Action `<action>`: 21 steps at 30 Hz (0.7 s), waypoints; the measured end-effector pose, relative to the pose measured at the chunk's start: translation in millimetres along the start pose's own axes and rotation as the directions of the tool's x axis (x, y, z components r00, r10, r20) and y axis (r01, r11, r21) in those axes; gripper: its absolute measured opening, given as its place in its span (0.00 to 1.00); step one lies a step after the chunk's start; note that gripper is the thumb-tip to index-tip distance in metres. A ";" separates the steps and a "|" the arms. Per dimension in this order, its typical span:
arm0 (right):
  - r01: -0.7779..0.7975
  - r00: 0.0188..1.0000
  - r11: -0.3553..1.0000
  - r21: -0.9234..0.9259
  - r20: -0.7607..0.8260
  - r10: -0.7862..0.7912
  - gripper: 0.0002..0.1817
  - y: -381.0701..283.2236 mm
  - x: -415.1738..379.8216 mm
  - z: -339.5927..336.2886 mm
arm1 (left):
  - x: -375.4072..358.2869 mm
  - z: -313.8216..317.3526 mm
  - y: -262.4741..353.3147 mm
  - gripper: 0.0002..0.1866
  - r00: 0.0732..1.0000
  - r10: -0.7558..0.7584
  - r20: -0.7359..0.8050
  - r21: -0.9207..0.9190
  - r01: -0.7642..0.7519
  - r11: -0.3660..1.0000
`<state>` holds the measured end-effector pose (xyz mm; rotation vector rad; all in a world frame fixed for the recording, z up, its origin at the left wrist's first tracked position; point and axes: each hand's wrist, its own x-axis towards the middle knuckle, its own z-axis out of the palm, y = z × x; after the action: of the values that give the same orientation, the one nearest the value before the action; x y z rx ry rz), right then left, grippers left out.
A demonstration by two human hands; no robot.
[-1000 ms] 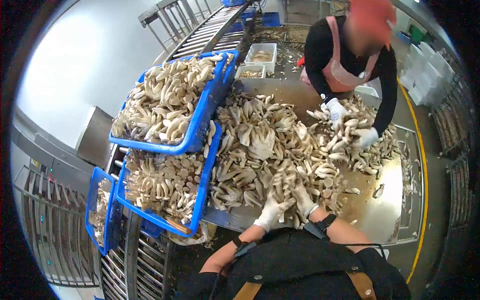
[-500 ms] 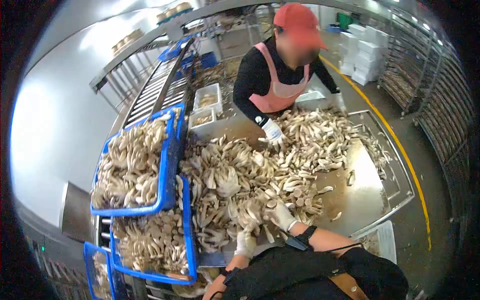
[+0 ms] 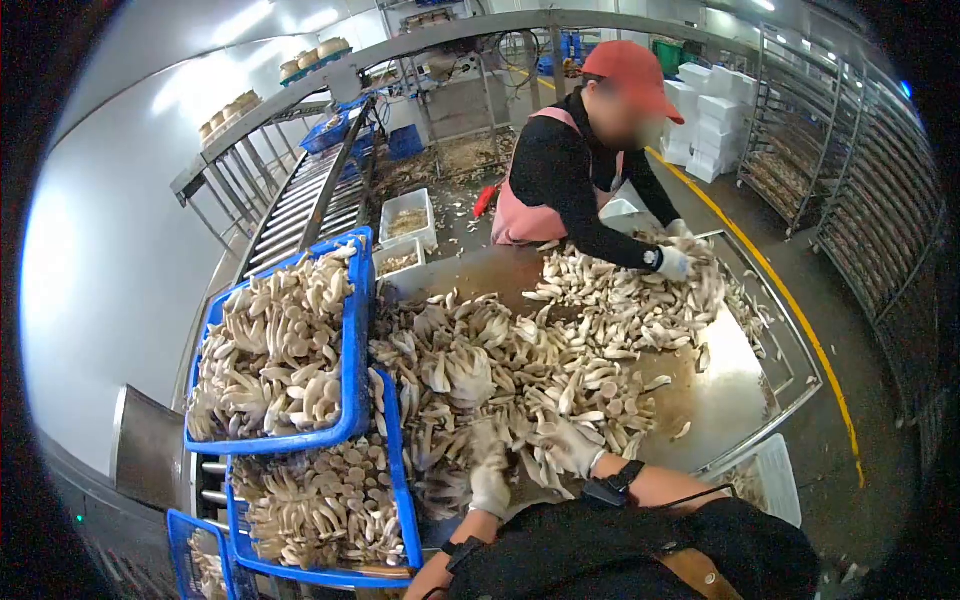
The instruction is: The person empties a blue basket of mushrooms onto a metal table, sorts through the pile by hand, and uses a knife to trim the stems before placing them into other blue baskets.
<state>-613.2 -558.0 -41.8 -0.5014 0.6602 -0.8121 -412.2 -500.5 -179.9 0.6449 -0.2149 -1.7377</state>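
Pale, thick-stemmed mushrooms [image 3: 520, 355] are heaped over a metal worktable [image 3: 690, 400]. At the near edge of the heap, my left hand [image 3: 490, 487], in a white glove, is closed on a mushroom clump [image 3: 486, 438] blurred by motion. Just to its right, my right hand [image 3: 572, 448], gloved too, reaches in among the mushrooms with its fingers curled. What those fingers grip is blurred and cannot be made out. Several loose mushrooms lie directly below and between both hands.
Blue crates [image 3: 352, 350] full of mushrooms stand on a roller conveyor [image 3: 290, 215] at left. Across the table, a co-worker [image 3: 560, 165] in a red cap handles mushrooms. White bins [image 3: 432, 222] sit behind the table; another bin [image 3: 775, 475] is at near right. Racks [image 3: 870, 230] line the right.
The co-worker has leaned over and moved their hands rightward, lifting mushrooms there. My hands stay close together at the near edge, with the left one's clump blurred. The camera view has shifted slightly.
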 end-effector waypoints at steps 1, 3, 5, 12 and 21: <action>-0.061 0.998 0.998 0.016 0.009 0.061 0.29 4.9 3.9 0.6 | -35.4 103.7 19.4 0.19 0.983 0.183 -0.005 0.280 -0.175 0.944; -0.086 0.996 0.994 0.065 0.005 0.086 0.30 6.4 5.9 0.6 | -30.9 64.0 0.2 0.20 0.969 0.144 0.199 0.553 -0.233 0.800; -0.021 0.999 0.997 0.075 -0.036 0.023 0.30 1.1 -4.2 12.4 | -49.7 125.9 23.9 0.21 0.967 0.218 0.128 0.818 -0.227 0.529; 0.009 0.959 0.999 -0.040 -0.283 -0.020 0.27 -2.0 -9.0 18.3 | -46.3 96.1 22.9 0.34 0.947 0.059 0.317 0.921 -0.322 0.219; 0.118 0.993 0.969 -0.217 0.000 -0.121 0.21 13.6 6.1 -41.7 | -39.8 131.9 40.9 0.20 0.975 0.037 -0.221 0.360 0.047 0.932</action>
<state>-632.7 -561.3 -81.4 -0.7405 0.7404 -0.8615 -441.6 -499.5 -39.3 1.1078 -0.3820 -1.6259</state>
